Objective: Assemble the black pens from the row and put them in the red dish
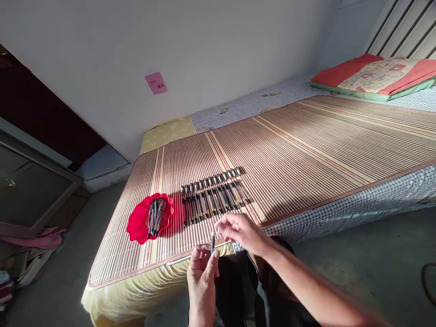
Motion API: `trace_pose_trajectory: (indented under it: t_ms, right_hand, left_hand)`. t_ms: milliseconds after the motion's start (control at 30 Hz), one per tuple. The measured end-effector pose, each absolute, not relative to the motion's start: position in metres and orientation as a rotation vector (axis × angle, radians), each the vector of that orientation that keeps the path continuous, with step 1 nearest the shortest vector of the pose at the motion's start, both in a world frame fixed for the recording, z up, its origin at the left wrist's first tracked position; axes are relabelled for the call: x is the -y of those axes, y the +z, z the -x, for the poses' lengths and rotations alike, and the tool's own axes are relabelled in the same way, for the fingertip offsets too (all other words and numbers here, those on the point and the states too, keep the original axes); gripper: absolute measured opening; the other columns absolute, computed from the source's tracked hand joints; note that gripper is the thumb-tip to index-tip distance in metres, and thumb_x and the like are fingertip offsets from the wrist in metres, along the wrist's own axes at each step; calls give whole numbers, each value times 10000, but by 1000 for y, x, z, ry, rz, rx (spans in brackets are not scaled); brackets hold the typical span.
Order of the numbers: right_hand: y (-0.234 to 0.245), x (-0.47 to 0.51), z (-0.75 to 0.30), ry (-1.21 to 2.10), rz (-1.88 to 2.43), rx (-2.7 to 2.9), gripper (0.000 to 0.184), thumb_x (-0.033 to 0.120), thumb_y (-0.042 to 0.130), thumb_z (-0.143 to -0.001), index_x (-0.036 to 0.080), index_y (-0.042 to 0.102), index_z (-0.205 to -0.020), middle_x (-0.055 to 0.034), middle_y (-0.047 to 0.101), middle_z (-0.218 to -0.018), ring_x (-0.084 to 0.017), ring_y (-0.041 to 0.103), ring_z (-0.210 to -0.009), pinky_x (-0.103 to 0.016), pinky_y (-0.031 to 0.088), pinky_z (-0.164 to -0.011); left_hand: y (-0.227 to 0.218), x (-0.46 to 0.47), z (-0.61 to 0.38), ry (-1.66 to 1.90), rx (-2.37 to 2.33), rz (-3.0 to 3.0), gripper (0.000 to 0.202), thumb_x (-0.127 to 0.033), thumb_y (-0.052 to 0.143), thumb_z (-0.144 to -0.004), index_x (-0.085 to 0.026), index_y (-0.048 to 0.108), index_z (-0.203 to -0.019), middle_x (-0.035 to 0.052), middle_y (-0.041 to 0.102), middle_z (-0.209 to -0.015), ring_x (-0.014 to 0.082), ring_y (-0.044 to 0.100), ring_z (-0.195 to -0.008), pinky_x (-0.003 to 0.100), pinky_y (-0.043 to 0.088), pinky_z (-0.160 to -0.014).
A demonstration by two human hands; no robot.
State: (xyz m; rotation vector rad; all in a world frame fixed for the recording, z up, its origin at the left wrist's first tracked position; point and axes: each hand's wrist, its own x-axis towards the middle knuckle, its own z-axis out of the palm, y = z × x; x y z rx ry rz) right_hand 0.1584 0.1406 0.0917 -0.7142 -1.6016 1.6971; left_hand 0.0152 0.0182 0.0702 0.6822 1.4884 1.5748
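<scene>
Clamps a pen (213,243) upright in the left hand (203,270), near the edge of the mat (289,156); holds the right hand (241,230) curled beside the pen's upper end, whether gripping anything unclear.

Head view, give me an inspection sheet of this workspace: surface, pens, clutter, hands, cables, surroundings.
Surface: striped mat over patterned sheets.
Pens: a row of pens lies on the mat; more pens lie in the red dish.
Clutter: folded bedding on the sheets, far right.
Hands: left hand grips a slim pen part upright; right hand beside its tip, contact unclear.
Cables: nothing seen for certain; dark curve at right edge, unclear.
Surroundings: pink note on the wall.
</scene>
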Motion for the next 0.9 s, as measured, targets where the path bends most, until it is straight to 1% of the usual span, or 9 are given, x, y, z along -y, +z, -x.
trace_pose_trajectory:
  t_ms: [67, 133, 233, 300, 467, 567, 733, 833, 900]
  right_hand:
    - [93, -113, -150, 1800, 740, 1464, 382, 568, 791, -856, 190, 759, -902, -21, 710, -801, -146, 626, -677, -272, 526, -613]
    - [95, -100, -144, 1817, 775, 1346, 404, 585, 835, -800, 193, 760, -860, 0, 671, -727, -143, 603, -646, -266, 502, -601]
    - [95, -93, -138, 1782, 796, 1285, 392, 578, 848, -785, 196, 759, -796, 6, 646, -679, -142, 588, -631, -268, 482, -612]
    - [94, -91, -136, 1770, 805, 1281, 380, 571, 842, -792, 199, 763, -779, 0, 650, -678, -146, 587, -633, -272, 482, -622]
    - [91, -83, -133, 1761, 802, 1236, 378, 573, 847, -774, 204, 766, -779, -16, 681, -725, -165, 617, -674, -281, 507, -640]
    - [94, -81, -135, 1743, 795, 1234, 370, 562, 831, -796, 198, 766, -774, -13, 682, -720, -160, 616, -691, -286, 518, -694]
    - [97, -83, -140, 1747, 783, 1237, 370, 553, 839, -790, 193, 763, -760, -10, 676, -712, -157, 609, -677, -291, 516, -691]
    - [99, -85, -143, 1763, 748, 1257, 362, 553, 839, -794, 198, 771, -779, -16, 695, -735, -166, 636, -693, -304, 542, -705]
    - [100, -87, -147, 1783, 702, 1283, 368, 558, 821, -817, 193, 780, -800, -25, 705, -753, -166, 644, -699, -304, 548, -703]
  left_hand:
    - [68, -15, -16, 1556, -1535, -748, 421, -487, 914, -722, -203, 652, -890, -52, 542, -740, 83, 417, -577, 193, 387, -541]
    - [66, -10, -17, 1513, -1593, -812, 394, -491, 899, -740, -202, 668, -877, -64, 487, -661, 99, 409, -580, 201, 380, -550]
    - [65, -1, -18, 1515, -1669, -868, 375, -509, 874, -763, -200, 689, -867, -64, 451, -639, 114, 403, -605, 205, 376, -570]
    - [67, 3, -20, 1542, -1706, -887, 374, -521, 865, -769, -199, 700, -861, -53, 471, -654, 124, 421, -626, 212, 395, -590]
    - [73, 4, -22, 1610, -1736, -910, 374, -512, 889, -732, -203, 706, -836, -19, 581, -708, 151, 508, -668, 235, 462, -646]
    - [73, 3, -19, 1613, -1732, -921, 398, -533, 890, -721, -203, 691, -822, -15, 597, -708, 154, 523, -658, 237, 465, -626]
    - [74, 7, -14, 1454, -1691, -991, 397, -577, 805, -815, -198, 688, -829, -45, 508, -579, 144, 471, -568, 248, 412, -580]
    - [80, 10, -14, 1373, -1645, -1009, 403, -590, 744, -870, -188, 728, -852, -28, 528, -572, 150, 475, -571, 260, 414, -600]
    - [84, 9, -14, 1300, -1535, -945, 433, -602, 679, -916, -180, 736, -836, -17, 529, -557, 146, 451, -554, 263, 411, -594]
